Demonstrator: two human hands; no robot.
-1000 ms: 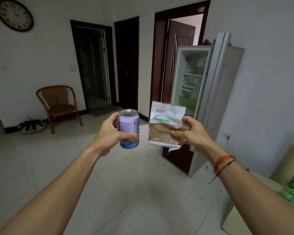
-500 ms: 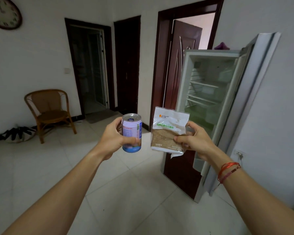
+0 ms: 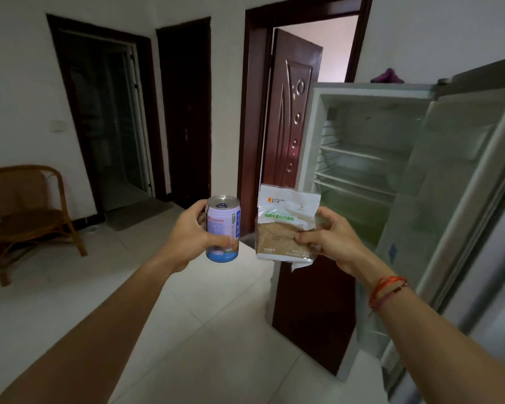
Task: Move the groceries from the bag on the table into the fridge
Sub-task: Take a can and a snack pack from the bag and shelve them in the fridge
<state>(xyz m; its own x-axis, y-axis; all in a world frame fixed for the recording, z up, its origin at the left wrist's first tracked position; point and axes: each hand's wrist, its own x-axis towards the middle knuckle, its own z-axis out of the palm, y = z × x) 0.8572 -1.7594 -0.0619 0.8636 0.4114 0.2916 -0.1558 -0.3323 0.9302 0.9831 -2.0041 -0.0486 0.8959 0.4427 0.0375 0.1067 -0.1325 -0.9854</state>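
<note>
My left hand (image 3: 190,237) is wrapped around an upright pale purple drink can (image 3: 222,228) with a blue base. My right hand (image 3: 330,239) pinches the right edge of a clear and white bread packet (image 3: 283,225) with brown slices showing inside. Both are held out in front of me, side by side and apart. The fridge (image 3: 359,158) stands at the right with its upper door (image 3: 455,185) swung open, showing white wire shelves with nothing visible on them. The bag and the table are out of view.
A dark red room door (image 3: 289,118) stands open just left of the fridge. Two dark doorways (image 3: 111,112) are in the far wall. A wicker chair (image 3: 24,211) sits at the left on the pale tiled floor. A purple item (image 3: 387,75) lies on the fridge top.
The fridge has grown larger and shifted toward the middle of the view, as I have come closer to it. Both hands keep the same hold on the can and the packet.
</note>
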